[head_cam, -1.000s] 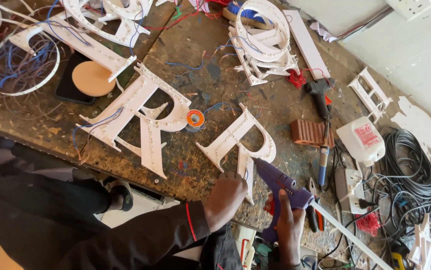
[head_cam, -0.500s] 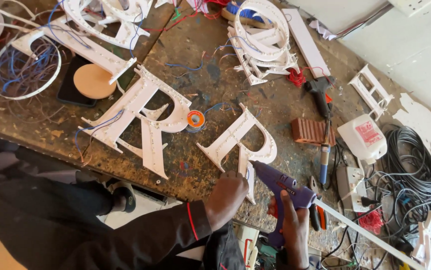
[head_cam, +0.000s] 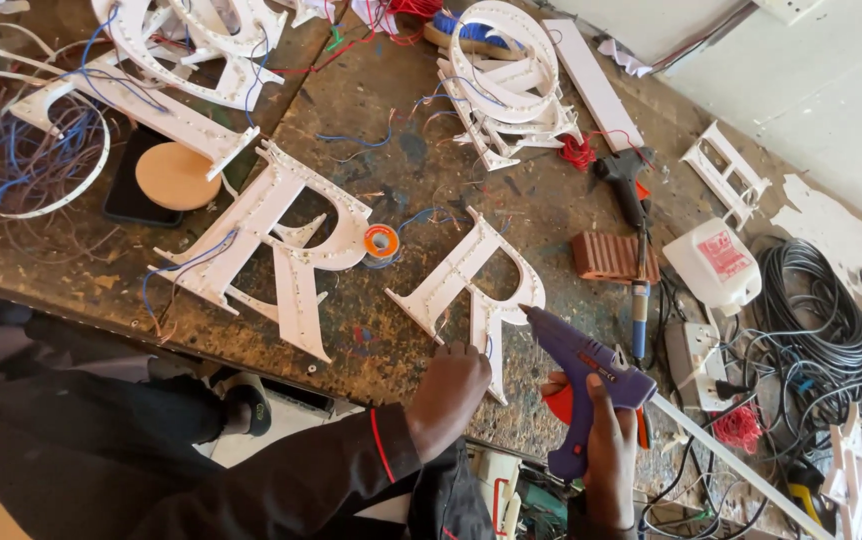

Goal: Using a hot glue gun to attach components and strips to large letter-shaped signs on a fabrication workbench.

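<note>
My right hand grips a purple glue gun by its handle, nozzle pointing up-left at the lower leg of a small white R-shaped sign letter. A white glue stick trails from the gun's back toward the lower right. My left hand, fingers curled, presses on the bottom edge of that letter at the bench's near edge. A bigger white R-shaped letter with blue wires lies to the left. A small orange roll of tape sits between the two letters.
The worn wooden workbench holds more white letter shells, a wire-filled ring, a round wooden disc, a black glue gun and a brick-red block. A white plastic jug and black cable coils lie right.
The glue gun has swung up and left, its nozzle now close to the small R's leg. My left hand stays on the letter's lower edge.
</note>
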